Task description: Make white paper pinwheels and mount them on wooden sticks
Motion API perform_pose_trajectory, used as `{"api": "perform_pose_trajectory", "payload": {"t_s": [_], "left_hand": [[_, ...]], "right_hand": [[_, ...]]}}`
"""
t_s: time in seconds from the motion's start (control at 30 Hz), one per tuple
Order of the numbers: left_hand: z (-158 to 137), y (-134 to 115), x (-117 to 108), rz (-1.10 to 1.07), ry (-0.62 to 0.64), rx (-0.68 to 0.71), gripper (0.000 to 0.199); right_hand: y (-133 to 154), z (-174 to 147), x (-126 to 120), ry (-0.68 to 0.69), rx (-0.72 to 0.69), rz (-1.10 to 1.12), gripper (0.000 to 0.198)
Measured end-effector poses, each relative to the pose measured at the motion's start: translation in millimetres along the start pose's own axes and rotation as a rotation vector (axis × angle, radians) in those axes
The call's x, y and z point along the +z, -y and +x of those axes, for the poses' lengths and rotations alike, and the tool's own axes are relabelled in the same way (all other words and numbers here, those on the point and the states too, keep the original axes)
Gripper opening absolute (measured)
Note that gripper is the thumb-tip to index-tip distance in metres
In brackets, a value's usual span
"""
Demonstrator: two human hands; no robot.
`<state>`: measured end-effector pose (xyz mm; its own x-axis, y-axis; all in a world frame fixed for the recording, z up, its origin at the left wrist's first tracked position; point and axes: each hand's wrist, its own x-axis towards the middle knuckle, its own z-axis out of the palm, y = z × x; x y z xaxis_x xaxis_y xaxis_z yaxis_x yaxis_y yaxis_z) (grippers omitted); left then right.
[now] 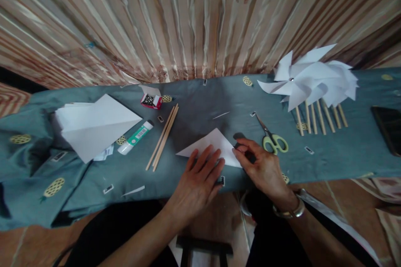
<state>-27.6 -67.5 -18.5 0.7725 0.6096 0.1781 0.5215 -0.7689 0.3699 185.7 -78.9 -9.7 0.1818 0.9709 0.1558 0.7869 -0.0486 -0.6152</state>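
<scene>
Folded white paper [217, 138]: left hand [198, 177] lies spread on it, right hand [263, 167] apparently pinches its edge; press down evenly

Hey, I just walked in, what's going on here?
A person is working with paper. The left hand lies spread on a white paper triangle, and the right hand has its fingers at the triangle's right edge. Scissors lie near the right hand, with paper pinwheels farther right. Off to the left are wooden sticks, a glue stick and stacked paper.
</scene>
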Motion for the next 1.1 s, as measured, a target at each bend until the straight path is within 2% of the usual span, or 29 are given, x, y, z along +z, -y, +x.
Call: {"api": "perform_pose_trajectory", "payload": {"t_s": [0.3,0.57,0.87,1.0,1.1], "left_hand": [[0.4,2.4,1.0,-0.017,0.052,-0.046,0.054],[-0.8,3.1,4.7,-0.011,0.046,-0.044,0.054],[-2.4,4.0,8.2,0.054,0.051,-0.035,0.056],[-3.0,4.0,9.8,0.076,0.053,-0.027,0.058],[-2.8,3.7,10.7,0.082,0.054,-0.027,0.058]], "right_hand": [[-1.2,2.3,0.5,0.011,-0.033,-0.052,0.028],[-1.2,2.6,2.0,0.009,-0.067,-0.080,0.028],[2.3,-1.3,2.3,-0.028,-0.263,-0.273,0.027],[8.0,-6.4,8.5,-0.087,-0.336,-0.276,0.038],[11.0,-12.4,17.5,-0.075,-0.359,-0.229,0.050]]}}
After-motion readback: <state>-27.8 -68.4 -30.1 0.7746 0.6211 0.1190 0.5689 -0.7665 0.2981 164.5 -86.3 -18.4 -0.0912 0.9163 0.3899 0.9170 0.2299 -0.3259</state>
